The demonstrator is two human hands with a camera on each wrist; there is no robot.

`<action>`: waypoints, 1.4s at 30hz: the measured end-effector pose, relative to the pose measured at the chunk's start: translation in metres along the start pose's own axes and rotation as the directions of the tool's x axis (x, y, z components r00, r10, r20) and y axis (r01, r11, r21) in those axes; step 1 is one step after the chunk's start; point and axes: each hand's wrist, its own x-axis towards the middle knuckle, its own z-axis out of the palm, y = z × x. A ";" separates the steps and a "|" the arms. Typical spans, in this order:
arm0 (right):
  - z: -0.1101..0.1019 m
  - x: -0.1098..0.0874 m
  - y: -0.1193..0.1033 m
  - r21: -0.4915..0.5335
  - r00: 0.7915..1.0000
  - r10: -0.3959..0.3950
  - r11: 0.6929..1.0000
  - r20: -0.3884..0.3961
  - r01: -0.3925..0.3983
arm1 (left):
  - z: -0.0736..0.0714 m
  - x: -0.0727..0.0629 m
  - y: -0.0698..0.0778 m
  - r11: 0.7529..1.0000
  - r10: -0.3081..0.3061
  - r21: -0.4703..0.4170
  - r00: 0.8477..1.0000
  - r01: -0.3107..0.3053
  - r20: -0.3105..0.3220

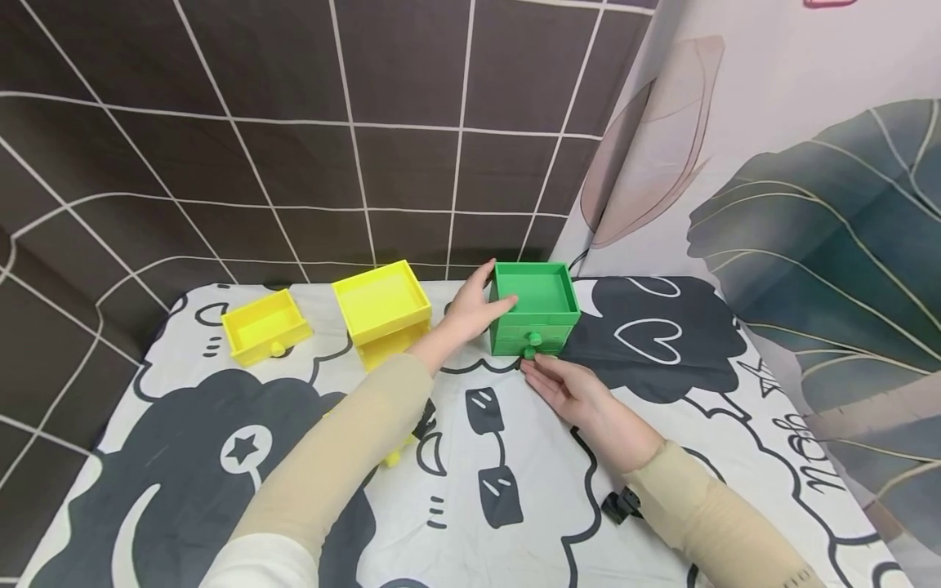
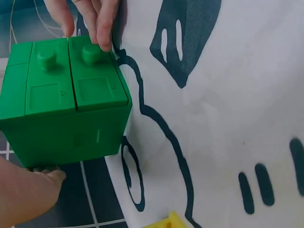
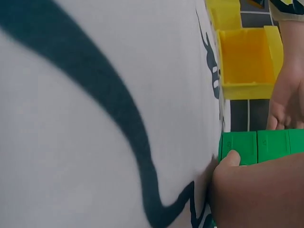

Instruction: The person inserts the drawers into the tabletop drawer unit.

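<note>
**Touching the green cabinet (image 1: 535,322) with both hands**

Your green cabinet is standing near the far edge of the patterned cloth (image 1: 544,465), right of its middle, with both drawer fronts sitting flush. You are resting your left hand (image 1: 470,309) against its left side, fingers lying straight and thumb spreading wide over the top rim. Your right hand (image 1: 569,390) is reaching the lower knob (image 2: 91,55) with thumb and fingers narrowing about it; a fingertip is touching it, though you cannot tell whether they are pinching. The upper knob (image 2: 46,61) is sticking out just above. Left of your left hand, a yellow cabinet (image 1: 385,325) is standing near the far edge, its front gaping; a yellow drawer (image 1: 257,353) is lying toward the far left corner. Another yellow piece (image 1: 393,459) is partly hiding behind your left forearm.
</note>
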 end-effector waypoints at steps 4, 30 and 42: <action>-0.006 -0.008 0.000 0.006 0.999 -0.021 1.000 0.042 0.021 | -0.006 -0.003 0.004 0.997 -0.021 0.075 0.999 0.018 0.037; 0.030 -0.044 -0.010 -0.244 0.915 -0.190 0.926 0.356 0.287 | -0.059 -0.111 0.004 0.965 0.050 -0.263 0.982 -0.001 0.181; 0.063 -0.042 -0.019 -0.291 0.875 -0.319 0.853 0.365 0.433 | -0.065 -0.164 -0.026 0.937 0.061 -0.350 0.985 0.000 0.164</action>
